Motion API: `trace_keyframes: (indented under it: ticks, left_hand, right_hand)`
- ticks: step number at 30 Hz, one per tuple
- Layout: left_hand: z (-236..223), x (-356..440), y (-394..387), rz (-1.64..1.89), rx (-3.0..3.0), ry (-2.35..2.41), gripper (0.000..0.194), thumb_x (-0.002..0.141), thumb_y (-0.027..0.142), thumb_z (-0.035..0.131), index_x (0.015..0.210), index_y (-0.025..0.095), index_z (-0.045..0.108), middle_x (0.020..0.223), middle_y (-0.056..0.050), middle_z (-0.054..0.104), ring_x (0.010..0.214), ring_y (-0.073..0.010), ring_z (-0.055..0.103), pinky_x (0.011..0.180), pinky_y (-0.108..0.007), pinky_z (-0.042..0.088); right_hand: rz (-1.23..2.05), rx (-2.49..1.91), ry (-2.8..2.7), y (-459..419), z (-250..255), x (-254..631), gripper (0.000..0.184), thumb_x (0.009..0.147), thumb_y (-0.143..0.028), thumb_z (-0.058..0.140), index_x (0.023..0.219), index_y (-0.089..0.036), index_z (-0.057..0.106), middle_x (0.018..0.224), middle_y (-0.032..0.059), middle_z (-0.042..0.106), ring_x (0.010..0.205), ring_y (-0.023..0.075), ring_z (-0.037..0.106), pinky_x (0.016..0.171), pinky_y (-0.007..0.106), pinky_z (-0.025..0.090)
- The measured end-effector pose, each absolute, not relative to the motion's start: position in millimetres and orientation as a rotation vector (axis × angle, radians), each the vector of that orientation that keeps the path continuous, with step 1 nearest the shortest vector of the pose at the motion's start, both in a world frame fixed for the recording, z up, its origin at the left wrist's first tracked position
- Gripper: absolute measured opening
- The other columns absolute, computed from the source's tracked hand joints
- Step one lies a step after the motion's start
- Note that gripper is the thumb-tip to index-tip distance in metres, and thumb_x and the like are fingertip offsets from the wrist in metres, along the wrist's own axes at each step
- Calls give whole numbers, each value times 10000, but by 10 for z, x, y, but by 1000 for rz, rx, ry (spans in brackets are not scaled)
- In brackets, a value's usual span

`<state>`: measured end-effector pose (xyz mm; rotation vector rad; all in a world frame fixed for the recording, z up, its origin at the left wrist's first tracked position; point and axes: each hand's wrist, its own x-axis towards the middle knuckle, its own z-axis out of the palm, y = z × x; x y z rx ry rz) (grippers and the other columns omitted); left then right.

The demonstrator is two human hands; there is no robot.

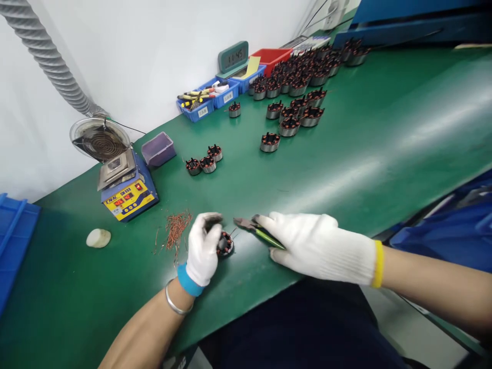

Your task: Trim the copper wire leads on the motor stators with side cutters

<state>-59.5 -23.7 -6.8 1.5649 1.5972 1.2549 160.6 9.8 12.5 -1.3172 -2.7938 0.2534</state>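
My left hand [203, 248], in a white glove with a blue cuff, is closed around a small motor stator [225, 244] with copper windings near the table's front edge. Thin wire ends stick out from the stator's right side. My right hand [307, 246], gloved in white with a yellow cuff, grips green-handled cutting pliers [265, 234]. Their jaws point left toward the stator, a little apart from it. Left of my left hand lies a loose pile of copper wire offcuts [177, 228].
A blue solder pot [128, 192] with a digital display stands at left, under an extraction hose [49, 56]. Beyond are a purple bin [158, 149], blue tool trays [198, 110], a clock [233, 58], a red bin [269, 57] and many stators [298, 84]. A white round piece [98, 238] lies left.
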Motion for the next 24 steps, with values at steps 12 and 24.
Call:
trace_keyframes:
  ticks: [12, 24]
  left_hand:
    - [-258, -742, -150, 1779, 1345, 1590, 367, 960, 486, 386, 1107, 191, 546, 1152, -93, 596, 1025, -199, 607, 957, -372, 489]
    - [-262, -620, -142, 1556, 1481, 1599, 416, 882, 419, 564, 1218, 189, 476, 1259, -137, 536, 1151, -245, 547, 1054, -461, 414]
  right_hand:
    - [509, -1155, -2623, 391, 273, 868, 394, 755, -504, 593, 1050, -244, 613, 991, 45, 649, 830, 239, 636, 606, 296, 417]
    - [490, -1750, -2201, 677, 291, 1746, 775, 740, -617, 570, 1418, -282, 403, 1266, 107, 597, 1026, 332, 614, 790, 452, 478]
